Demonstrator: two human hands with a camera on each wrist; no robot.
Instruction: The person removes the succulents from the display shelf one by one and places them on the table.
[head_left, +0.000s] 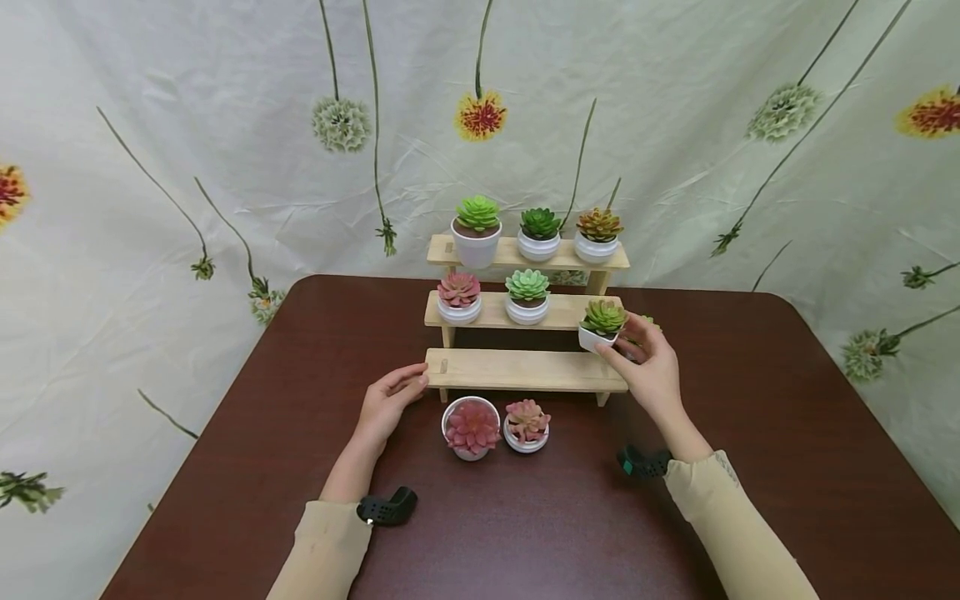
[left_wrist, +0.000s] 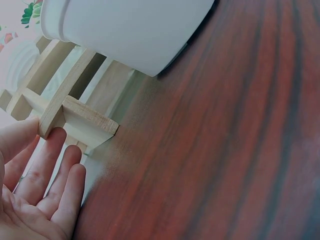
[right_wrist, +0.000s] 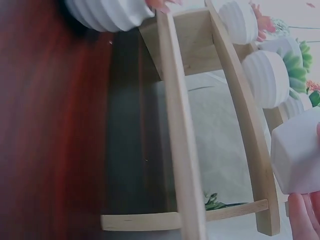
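Observation:
My right hand (head_left: 656, 375) grips a green potted succulent (head_left: 602, 320) by its square white pot (right_wrist: 297, 152), at the right end of the middle tier of a three-tier wooden stand (head_left: 517, 369). Whether that pot touches the board cannot be told. At the left end of the lowest tier, my left hand (head_left: 386, 407) pinches the board's edge (left_wrist: 50, 117) between thumb and index finger; its other fingers are loosely bent below. On the middle tier stand a pink succulent (head_left: 459, 297) and a pale green one (head_left: 527, 296), both in round white pots.
The top tier bears a bright green succulent (head_left: 477, 230), a dark green one (head_left: 540, 234) and an orange-brown one (head_left: 597, 235). Two reddish potted succulents (head_left: 472, 427) (head_left: 527, 425) stand on the dark table before the stand. Another green plant (head_left: 651, 321) is mostly hidden behind my right hand.

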